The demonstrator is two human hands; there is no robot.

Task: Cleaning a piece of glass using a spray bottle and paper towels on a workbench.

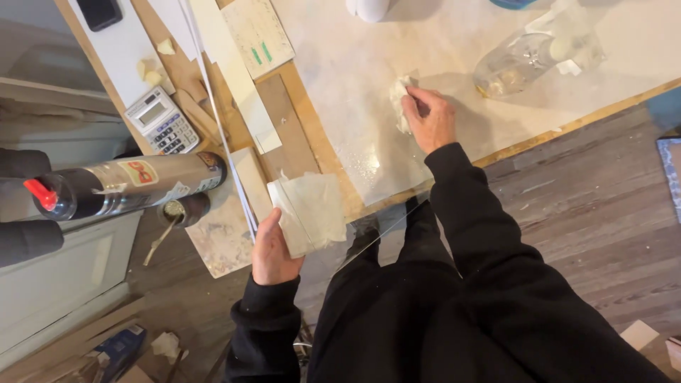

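Observation:
My right hand presses a crumpled white cloth onto a clear glass sheet that lies on the pale worktable and overhangs its front edge. My left hand grips the near left corner of the glass, with a piece of white paper under its thumb. The glass shows wet speckles near its lower middle. Both arms wear black sleeves.
A clear plastic spray bottle lies on its side at the table's right. A calculator, wood strips and white boards sit at the left. A silver spray can with a red nozzle pokes in from the left. Dark wood floor lies below.

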